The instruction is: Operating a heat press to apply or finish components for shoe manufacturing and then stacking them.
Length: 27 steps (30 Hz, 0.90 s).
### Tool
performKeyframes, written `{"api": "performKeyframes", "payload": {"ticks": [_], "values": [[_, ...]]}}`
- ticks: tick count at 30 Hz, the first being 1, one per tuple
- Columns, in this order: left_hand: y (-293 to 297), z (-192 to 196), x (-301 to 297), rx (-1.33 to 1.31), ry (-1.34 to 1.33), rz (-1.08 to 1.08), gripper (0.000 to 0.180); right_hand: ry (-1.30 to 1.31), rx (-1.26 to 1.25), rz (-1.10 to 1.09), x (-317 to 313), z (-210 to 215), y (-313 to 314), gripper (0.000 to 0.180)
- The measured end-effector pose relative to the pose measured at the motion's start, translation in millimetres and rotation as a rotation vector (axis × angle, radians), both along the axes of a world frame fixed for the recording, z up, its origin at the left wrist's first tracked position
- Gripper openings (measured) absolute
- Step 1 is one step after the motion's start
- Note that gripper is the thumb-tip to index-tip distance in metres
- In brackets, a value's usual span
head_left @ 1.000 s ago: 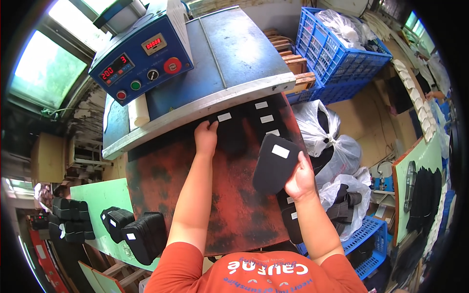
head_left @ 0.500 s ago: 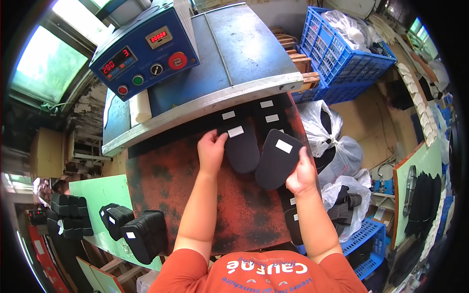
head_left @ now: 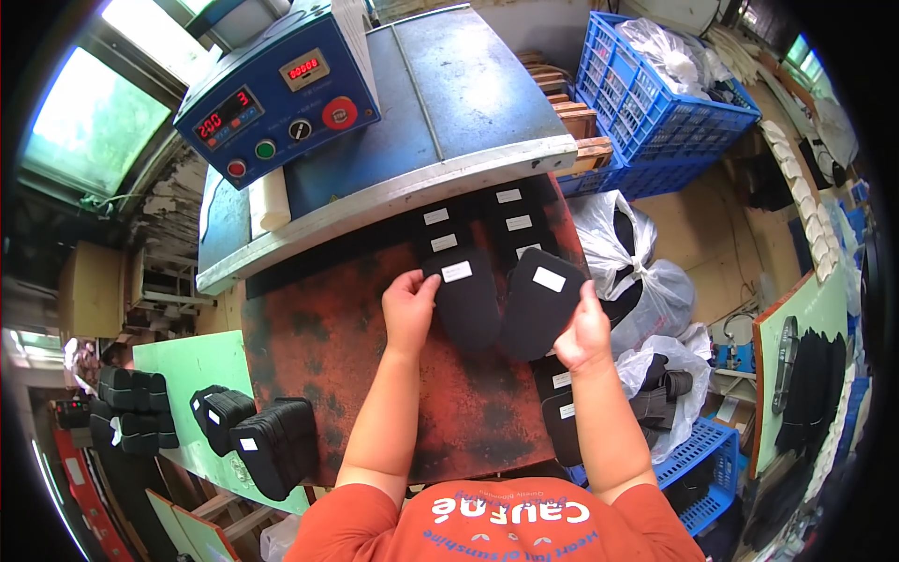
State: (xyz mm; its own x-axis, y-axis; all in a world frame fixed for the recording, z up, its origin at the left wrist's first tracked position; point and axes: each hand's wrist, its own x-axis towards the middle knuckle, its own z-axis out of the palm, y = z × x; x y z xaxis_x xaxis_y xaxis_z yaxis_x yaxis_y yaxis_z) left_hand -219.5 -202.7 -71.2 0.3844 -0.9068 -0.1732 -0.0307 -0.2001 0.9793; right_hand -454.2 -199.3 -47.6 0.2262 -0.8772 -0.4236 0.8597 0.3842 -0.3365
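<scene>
While both hands work at the rust-red table (head_left: 328,375), everything here is placed against that table.
Press machine (head_left: 375,122): blue and grey, standing at the table's far edge, its control box with red digits and round buttons on the far-left corner.
Blue crate (head_left: 655,103): beyond the table's far-right corner, holding clear bags.
Plastic bags (head_left: 637,281): just off the table's right edge.
Stacked black pads (head_left: 272,445): on a green bench off the table's near-left corner.
Row of black insole pieces (head_left: 510,220): lying on the table's far-right part, by the machine's edge, each with a white label.
Right insole piece (head_left: 538,304): black, white-labelled, at the table's right side, tilted.
Left insole piece (head_left: 464,300): black, white-labelled, flat near the table's middle, touching the right one.
Right hand (head_left: 582,332): fingers closed round the right insole piece's near-right edge, holding it.
Left hand (head_left: 409,307): fingers curled, fingertips pinching the left insole piece's left edge.
</scene>
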Motion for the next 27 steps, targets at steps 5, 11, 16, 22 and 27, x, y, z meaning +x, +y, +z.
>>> {"api": "performKeyframes", "payload": {"ticks": [5,11,16,22,27], "values": [[4,0,-1,-0.143,-0.578,0.014,0.032,-0.015,-0.068,0.050,4,2,8,0.049],[40,12,-31,0.028,0.063,-0.180,0.016,0.148,0.122,0.051,21,-11,16,0.031],[36,1,-6,0.088,-0.027,0.004,0.018,0.265,-0.056,-0.024,-14,-2,13,0.032],[58,5,-25,-0.198,-0.329,-0.175,0.033,0.319,0.008,0.149,18,3,40,0.027],[77,11,-28,0.077,0.055,-0.136,0.028,0.422,0.030,0.288,32,15,58,0.038]]}}
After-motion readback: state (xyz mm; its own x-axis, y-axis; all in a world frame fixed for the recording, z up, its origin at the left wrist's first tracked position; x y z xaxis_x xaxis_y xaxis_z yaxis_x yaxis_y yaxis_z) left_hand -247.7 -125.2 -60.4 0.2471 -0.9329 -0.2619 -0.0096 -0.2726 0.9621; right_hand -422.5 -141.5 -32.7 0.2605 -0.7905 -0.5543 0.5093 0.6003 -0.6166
